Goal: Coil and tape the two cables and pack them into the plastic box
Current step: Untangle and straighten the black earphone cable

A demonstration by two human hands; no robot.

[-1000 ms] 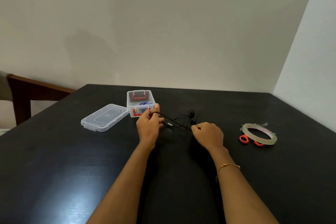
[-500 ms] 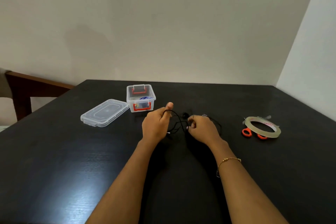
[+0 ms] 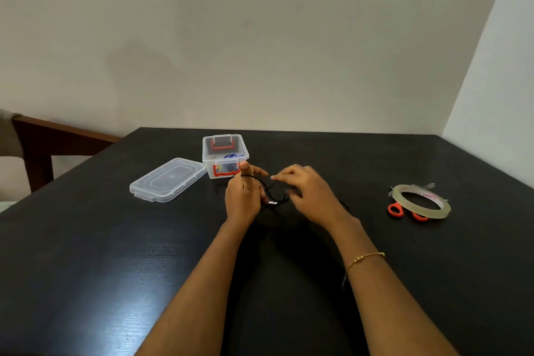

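Black cable [image 3: 267, 186] looped over curled left hand [image 3: 242, 199], free end pinched in right hand [image 3: 307, 193] above table [image 3: 86, 240]

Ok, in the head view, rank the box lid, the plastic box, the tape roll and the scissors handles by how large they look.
Largest to smallest:
1. box lid
2. tape roll and plastic box, too alike to rank
3. scissors handles, mostly hidden under the tape

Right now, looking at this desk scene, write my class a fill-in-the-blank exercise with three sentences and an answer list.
1. The left hand grips a thin ____ cable.
2. The lid lies on the table, to the ____ of the plastic box.
3. The tape roll rests partly on the orange-handled ____.

Answers: black; left; scissors
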